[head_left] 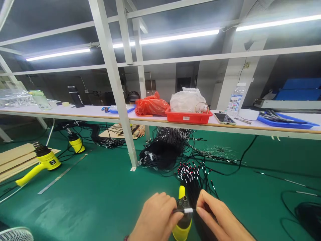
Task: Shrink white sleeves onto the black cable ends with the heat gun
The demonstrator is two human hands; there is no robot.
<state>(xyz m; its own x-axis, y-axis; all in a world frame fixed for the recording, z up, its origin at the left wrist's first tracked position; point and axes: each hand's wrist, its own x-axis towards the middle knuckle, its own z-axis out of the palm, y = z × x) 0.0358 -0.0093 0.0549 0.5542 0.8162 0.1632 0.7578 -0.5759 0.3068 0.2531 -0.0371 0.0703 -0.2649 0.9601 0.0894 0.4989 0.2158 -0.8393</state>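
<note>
Green work surface (87, 204) spreads under and around both hands, glossy to the left. Beyond the hands, a pale raised shelf (87, 113) on white posts; strip lights (180, 36) above, dim room behind. On the shelf, ahead of the hands: red bag (151, 105), red tray (188, 118) with a white bag in it. Ahead and right of the right hand: phone (224, 118), bottle (235, 98), blue tray (306, 126).

Left hand (159, 214) pinches a black cable just beside its white sleeve (188, 210); right hand (215, 211) pinches at the sleeve's other side, thumb and forefinger narrow. Sleeve sits between the two hands, in front of a yellow-and-black heat gun (182, 233) — contact between them cannot be told.

Just beyond the hands, red-and-white-tipped cables (189, 172); their lower lengths pass partly behind the right hand. Well left of the left hand, a second heat gun (50, 160) and a metal ruler (62, 175).

Cut off: white basket-like object (16, 235), far left of the left hand; dark coil (309, 216), right of the right. Under the shelf, another person's hand (141, 132) — mostly hidden.
</note>
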